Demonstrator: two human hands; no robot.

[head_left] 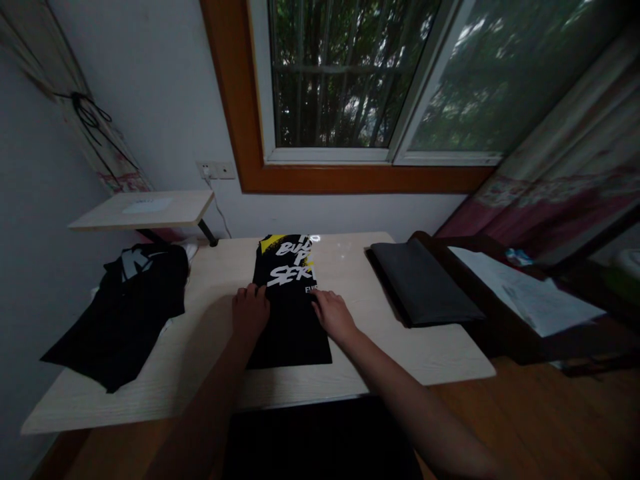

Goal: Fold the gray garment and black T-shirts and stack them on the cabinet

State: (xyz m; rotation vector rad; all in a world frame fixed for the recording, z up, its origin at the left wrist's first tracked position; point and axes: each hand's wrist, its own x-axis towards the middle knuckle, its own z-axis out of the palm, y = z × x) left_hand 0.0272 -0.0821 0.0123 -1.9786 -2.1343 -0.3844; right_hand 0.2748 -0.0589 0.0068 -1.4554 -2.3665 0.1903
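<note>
A black T-shirt (293, 327) with white lettering and a yellow patch lies folded into a long narrow strip on the pale table. My left hand (251, 311) is at the strip's left edge, about halfway along, its fingers bent over the cloth. On the opposite edge, at the same height, my right hand (334, 315) has its fingers closed on the fabric. The fingertips under the cloth are hidden. The printed half points toward the window, and the plain half lies nearer to me.
A crumpled black garment (135, 307) with a white print lies on the table (350, 380) at left, beside a small raised shelf (150, 208). Dark grey folded material (425, 283) rests at the right. Papers (530, 290) lie on dark furniture beyond.
</note>
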